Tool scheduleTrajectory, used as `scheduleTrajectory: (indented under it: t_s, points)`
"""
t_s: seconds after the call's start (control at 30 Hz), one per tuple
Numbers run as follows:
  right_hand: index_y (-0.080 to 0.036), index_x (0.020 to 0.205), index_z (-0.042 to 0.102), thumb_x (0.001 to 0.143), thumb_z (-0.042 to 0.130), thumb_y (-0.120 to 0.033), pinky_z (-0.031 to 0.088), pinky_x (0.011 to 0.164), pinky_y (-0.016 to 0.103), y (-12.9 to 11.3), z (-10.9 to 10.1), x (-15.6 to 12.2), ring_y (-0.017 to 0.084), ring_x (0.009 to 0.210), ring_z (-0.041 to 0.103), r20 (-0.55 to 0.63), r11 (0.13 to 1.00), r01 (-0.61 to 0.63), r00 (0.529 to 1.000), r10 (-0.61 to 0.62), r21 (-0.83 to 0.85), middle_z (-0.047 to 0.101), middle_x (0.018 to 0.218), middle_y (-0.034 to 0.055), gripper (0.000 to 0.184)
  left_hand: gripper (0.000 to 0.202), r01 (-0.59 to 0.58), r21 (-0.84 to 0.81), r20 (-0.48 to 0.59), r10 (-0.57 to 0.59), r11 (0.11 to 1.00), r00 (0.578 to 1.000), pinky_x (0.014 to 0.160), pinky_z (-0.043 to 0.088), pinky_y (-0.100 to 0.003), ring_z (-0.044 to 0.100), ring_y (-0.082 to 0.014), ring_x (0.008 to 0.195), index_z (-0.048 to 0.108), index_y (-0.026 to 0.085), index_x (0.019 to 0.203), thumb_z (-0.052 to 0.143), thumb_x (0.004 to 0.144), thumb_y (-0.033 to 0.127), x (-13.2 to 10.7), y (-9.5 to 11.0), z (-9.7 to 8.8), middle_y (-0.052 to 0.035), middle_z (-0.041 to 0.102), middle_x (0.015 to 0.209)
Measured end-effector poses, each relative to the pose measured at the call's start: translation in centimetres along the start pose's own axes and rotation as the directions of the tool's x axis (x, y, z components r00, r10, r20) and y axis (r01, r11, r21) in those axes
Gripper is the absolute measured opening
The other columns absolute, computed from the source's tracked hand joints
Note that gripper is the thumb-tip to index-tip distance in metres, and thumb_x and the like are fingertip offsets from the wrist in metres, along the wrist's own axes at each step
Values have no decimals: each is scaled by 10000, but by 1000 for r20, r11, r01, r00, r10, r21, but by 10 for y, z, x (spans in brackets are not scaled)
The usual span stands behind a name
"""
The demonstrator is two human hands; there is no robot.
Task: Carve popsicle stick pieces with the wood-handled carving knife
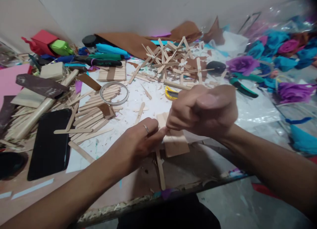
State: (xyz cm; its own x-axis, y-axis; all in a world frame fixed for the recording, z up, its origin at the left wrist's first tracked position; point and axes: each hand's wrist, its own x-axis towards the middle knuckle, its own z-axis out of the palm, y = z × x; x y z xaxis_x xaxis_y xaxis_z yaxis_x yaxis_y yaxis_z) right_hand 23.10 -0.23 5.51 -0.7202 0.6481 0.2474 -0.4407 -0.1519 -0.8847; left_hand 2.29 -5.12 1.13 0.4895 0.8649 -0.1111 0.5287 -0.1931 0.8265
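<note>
My left hand (138, 141), a ring on one finger, is closed on a wooden craft stick (160, 173), whose lower end sticks out below the fingers toward the table edge. My right hand (204, 112) makes a fist just above and to the right, thumb on top, its fingers meeting the left fingertips. Whatever it grips is hidden by the fingers. Beneath both hands lies a flat pale wooden piece (176, 145). A yellow box cutter (170, 93) shows just behind the right fist, partly covered by it.
Loose craft sticks (92, 115), a tape roll (114, 103) and a black phone (51, 143) lie to the left. Crossed glued sticks (170, 59) are piled at the back. Green-handled pliers (245, 87) and paper flowers (274, 46) are on the right. The table edge (138, 202) is close in front.
</note>
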Motion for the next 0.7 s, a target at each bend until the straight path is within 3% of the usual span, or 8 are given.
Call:
scheduleTrajectory:
  t_s: [0.13,0.27,0.5,0.7]
  points:
    - [-214,465,306,925,715,-446,217,455,274,1,2,1,68,426,212,-26,1000,18,999,-18,-6,225,449,-73,658,331,-29,10,-6,30,1000,1000,599,391,-274,522,-142,710,609,219,876,555,1058,489,1,5,-3,3,609,821]
    - [-214,472,313,971,695,-403,207,443,274,4,1,1,60,417,213,24,997,74,997,-74,-15,237,468,-77,656,363,1,-6,14,-1,1000,1000,596,375,-276,469,-132,680,570,217,836,510,1080,479,3,10,-2,19,544,768]
    - [-226,451,314,927,735,-453,176,418,274,6,5,2,65,411,183,-26,997,59,998,-60,-45,207,448,-84,674,315,-47,-30,18,47,998,999,600,364,-278,465,-130,680,589,218,882,509,1084,446,2,1,1,18,537,785]
    - [-222,482,293,978,631,-384,171,459,283,1,5,1,74,446,180,8,991,52,999,-51,-120,198,486,-72,622,296,-108,-5,-74,107,994,991,594,369,-283,469,-150,695,598,215,852,532,1059,416,4,1,4,-4,548,789]
